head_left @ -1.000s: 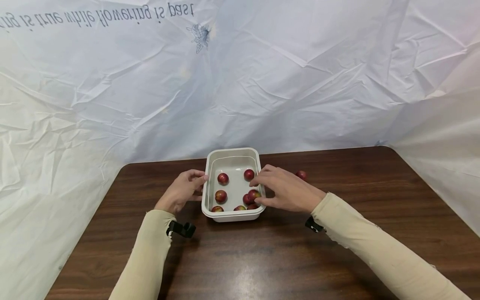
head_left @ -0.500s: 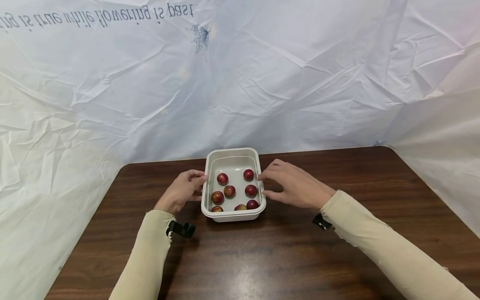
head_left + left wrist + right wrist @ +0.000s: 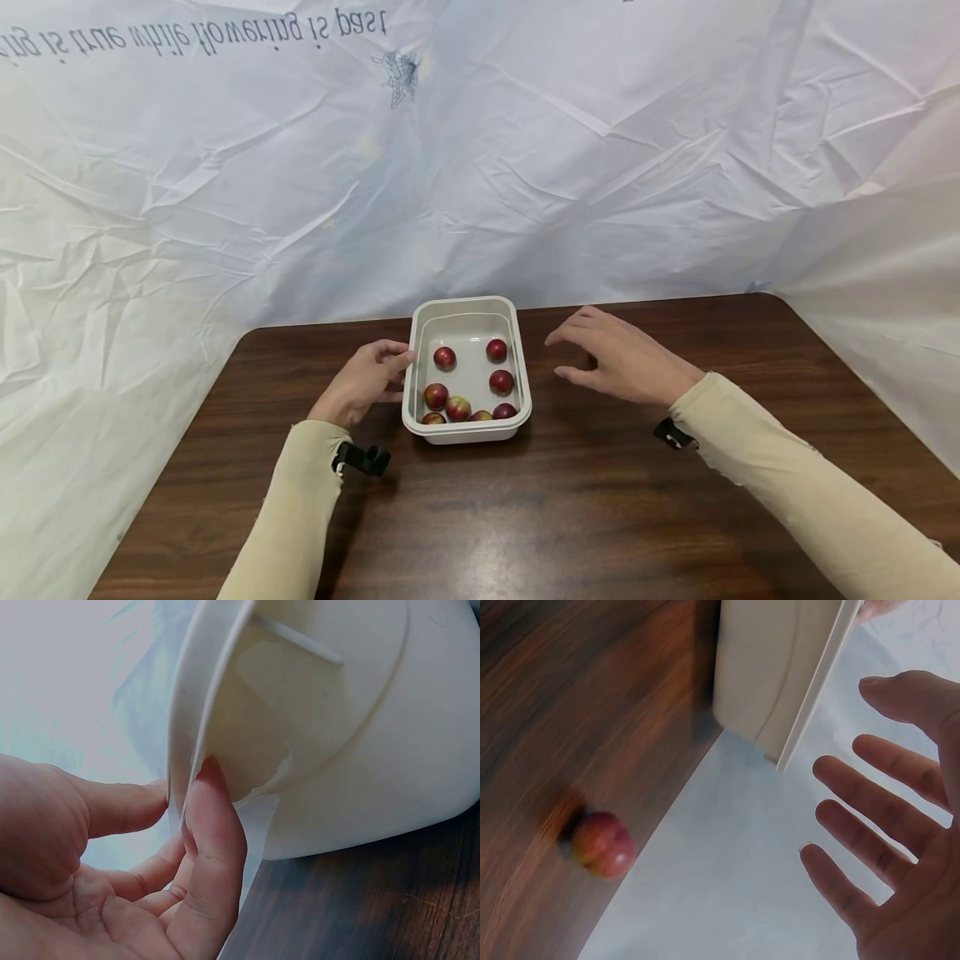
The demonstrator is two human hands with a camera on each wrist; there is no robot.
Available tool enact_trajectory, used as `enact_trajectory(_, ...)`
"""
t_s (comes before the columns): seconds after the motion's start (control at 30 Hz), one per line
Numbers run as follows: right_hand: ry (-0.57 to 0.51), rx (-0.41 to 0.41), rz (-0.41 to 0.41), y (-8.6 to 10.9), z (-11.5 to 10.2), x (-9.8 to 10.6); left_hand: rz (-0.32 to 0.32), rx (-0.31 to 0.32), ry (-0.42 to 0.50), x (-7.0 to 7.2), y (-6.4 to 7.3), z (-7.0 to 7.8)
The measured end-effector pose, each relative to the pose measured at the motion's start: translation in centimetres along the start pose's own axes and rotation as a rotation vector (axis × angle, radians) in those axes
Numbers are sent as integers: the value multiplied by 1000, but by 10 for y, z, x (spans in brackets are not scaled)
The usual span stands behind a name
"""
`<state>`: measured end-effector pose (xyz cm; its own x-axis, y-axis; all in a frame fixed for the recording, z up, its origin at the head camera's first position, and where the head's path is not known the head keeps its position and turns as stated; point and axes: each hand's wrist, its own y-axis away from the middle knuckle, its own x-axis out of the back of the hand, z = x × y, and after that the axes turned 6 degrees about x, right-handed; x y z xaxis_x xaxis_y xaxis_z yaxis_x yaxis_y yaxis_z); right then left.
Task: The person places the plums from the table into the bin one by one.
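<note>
A pale rectangular plastic basin (image 3: 468,436) stands at the middle back of the table, with several red and yellowish plums (image 3: 445,358) lying loose in its bottom. My left hand (image 3: 358,382) pinches its left rim; in the left wrist view the thumb lies on one side of the rim (image 3: 187,705) and a finger on the other. To the right of the basin, my right hand (image 3: 624,358) hovers holding nothing, its fingers spread. One more plum (image 3: 604,844) sits on the table in the right wrist view; the right hand hides it in the head view.
The dark wood-grain table (image 3: 480,517) ends just behind the basin. White wrinkled cloth (image 3: 480,167) with printed lettering hangs behind and along both sides.
My right hand has let go of a plum inside the basin and moved right, away from the rim. Plums have rolled toward the basin's near side. The left hand stays put.
</note>
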<state>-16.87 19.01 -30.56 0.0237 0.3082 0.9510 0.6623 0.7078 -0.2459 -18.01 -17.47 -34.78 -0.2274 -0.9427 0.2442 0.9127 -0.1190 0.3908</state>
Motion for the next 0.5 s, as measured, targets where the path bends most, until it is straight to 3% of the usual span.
enact_trajectory(0.5, 26, -123, -41, 11, 26, 6, -7, 4, -14, 1, 1, 1)
